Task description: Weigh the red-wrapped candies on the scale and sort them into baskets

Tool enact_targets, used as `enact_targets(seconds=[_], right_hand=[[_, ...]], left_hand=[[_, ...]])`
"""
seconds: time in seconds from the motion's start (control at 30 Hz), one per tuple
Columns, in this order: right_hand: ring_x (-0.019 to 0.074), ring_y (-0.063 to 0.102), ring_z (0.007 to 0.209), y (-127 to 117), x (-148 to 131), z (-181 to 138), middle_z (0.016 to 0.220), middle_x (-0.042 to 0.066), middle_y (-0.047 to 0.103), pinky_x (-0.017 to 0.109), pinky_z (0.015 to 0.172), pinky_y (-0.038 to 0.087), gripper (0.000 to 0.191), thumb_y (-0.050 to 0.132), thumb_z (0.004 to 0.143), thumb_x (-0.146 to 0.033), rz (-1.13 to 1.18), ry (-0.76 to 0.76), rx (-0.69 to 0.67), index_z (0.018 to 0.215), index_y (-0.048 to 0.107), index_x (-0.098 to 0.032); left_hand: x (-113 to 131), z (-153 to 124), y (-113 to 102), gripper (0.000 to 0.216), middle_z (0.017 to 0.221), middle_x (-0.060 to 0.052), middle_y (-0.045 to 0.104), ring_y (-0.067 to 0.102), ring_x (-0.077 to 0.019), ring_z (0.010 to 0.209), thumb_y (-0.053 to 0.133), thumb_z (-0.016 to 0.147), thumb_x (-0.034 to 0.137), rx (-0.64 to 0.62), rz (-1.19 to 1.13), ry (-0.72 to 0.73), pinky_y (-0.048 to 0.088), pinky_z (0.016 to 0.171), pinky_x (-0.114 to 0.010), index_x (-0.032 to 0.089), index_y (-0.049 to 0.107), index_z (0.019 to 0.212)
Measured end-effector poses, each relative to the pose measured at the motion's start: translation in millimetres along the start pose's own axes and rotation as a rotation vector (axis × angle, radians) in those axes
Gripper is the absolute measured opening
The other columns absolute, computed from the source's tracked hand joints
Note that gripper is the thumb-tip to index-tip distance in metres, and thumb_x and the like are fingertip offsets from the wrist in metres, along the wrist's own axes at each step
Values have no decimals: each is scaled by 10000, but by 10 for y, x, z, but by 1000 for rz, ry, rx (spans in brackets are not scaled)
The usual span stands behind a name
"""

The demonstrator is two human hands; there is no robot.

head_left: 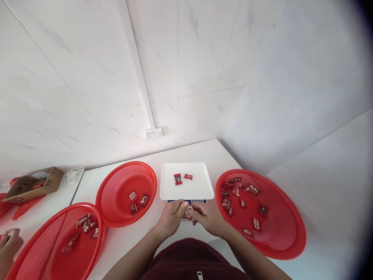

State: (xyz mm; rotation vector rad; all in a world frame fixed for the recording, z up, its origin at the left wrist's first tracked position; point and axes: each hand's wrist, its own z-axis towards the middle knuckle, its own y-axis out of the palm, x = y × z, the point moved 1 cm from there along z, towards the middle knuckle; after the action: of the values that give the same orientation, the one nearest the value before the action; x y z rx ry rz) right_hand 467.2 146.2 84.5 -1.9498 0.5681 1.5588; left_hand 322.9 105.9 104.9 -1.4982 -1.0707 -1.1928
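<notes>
candy (190, 212): small, red-and-white wrapper, mostly hidden by fingertips; held above the table's near edge, just off the near edge of the white tray (201, 188)
left hand (171, 217): fingers curled, thumb and forefinger pinching the candy's left end
right hand (209, 218): fingers bent (knuckles up), pinching the other end
tray: two more wrapped pieces (178, 179) toward its far edge
</notes>
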Motion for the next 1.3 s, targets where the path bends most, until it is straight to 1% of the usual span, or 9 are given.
enact_targets(seconds=[0.13,0.3,0.47,0.67,0.77,0.93,1.13,1.23,1.3], right_hand=[[127,528,598,21,7,16,631,-5,540,246,592,414,330,419,851,-470,-42,55,35,720,502,-178],[153,552,621,55,27,43,621,12,582,272,618,409,349,389,854,-480,-83,106,60,681,482,-192],[159,564,632,109,88,64,640,21,596,278,624,418,370,386,845,-509,-84,105,72,671,479,-196],[148,551,627,127,187,33,629,11,584,270,617,417,350,402,845,-490,-104,137,76,663,466,-198],[147,553,625,148,226,14,630,6,574,275,623,425,368,414,828,-526,-49,156,66,682,467,-193],[152,561,628,177,263,4,634,11,572,287,639,434,427,406,804,-596,40,158,66,706,472,-186],[155,561,623,140,290,3,628,12,574,298,646,434,445,415,792,-614,61,171,126,715,482,-182],[155,563,620,131,321,3,626,8,570,300,647,437,454,414,788,-624,63,181,165,704,485,-184],[151,563,612,139,346,6,631,3,566,299,641,441,461,418,778,-636,83,189,162,713,487,-184]], left_hand=[[-72,7,-26,474,606,-16,603,544,-145,645,274,895,474,-10,-2,-31,420,684,-259,176,561,661],[-230,-1,-93,377,610,22,517,447,-121,589,353,856,499,128,129,-142,354,569,-236,192,463,666],[-360,1,-95,370,598,27,477,423,-121,586,369,838,496,154,150,-188,333,563,-242,192,457,647],[-404,3,-103,315,629,47,444,389,-105,591,436,803,483,143,-16,-270,327,578,-238,181,475,723],[-383,-5,-127,296,613,55,422,367,-97,581,475,783,459,166,-50,-303,313,577,-233,177,459,692],[-391,-10,-133,319,603,56,431,369,-90,576,514,767,469,185,-115,-306,310,581,-228,173,449,671],[-372,-2,-118,348,615,46,481,401,-85,570,548,749,503,171,-231,-302,326,583,-226,166,472,708],[-355,-7,-100,333,645,27,530,454,-91,595,641,687,460,148,-296,-301,360,607,-235,159,508,735],[-368,-11,-103,316,678,9,565,491,-97,624,676,663,420,152,-333,-298,383,630,-240,154,524,740]])
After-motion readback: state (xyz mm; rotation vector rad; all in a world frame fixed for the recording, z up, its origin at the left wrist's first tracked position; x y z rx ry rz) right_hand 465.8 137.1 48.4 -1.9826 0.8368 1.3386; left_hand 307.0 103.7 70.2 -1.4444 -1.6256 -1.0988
